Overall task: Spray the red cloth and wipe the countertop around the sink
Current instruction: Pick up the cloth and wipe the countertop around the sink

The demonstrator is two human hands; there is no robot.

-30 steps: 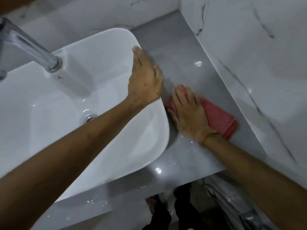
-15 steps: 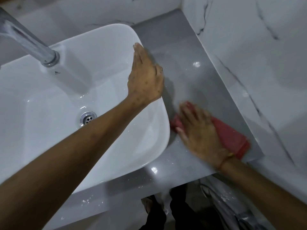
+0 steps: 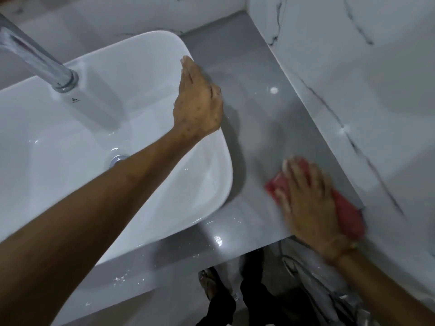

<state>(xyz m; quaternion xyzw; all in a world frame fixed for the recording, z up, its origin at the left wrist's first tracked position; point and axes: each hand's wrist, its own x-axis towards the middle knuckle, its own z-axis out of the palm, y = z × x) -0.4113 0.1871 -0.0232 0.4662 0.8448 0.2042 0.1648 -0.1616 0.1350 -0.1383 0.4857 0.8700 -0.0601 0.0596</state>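
The red cloth [image 3: 346, 212] lies flat on the grey countertop [image 3: 254, 118] near its front right corner, close to the marble wall. My right hand [image 3: 306, 203] presses down on it with fingers spread, blurred by motion. My left hand [image 3: 197, 107] rests flat on the right rim of the white sink [image 3: 82, 142], fingers together and holding nothing. No spray bottle is in view.
A chrome faucet [image 3: 40, 64] reaches over the sink from the upper left. Marble wall [image 3: 364, 102] borders the counter on the right and back. White specks lie on the counter's front strip [image 3: 122, 278]. Below the counter edge are my feet [image 3: 209, 283] and hoses [image 3: 313, 278].
My right hand has slid the red cloth from beside the sink rim toward me and to the right, to the counter's front right corner. My left hand has stayed on the rim.
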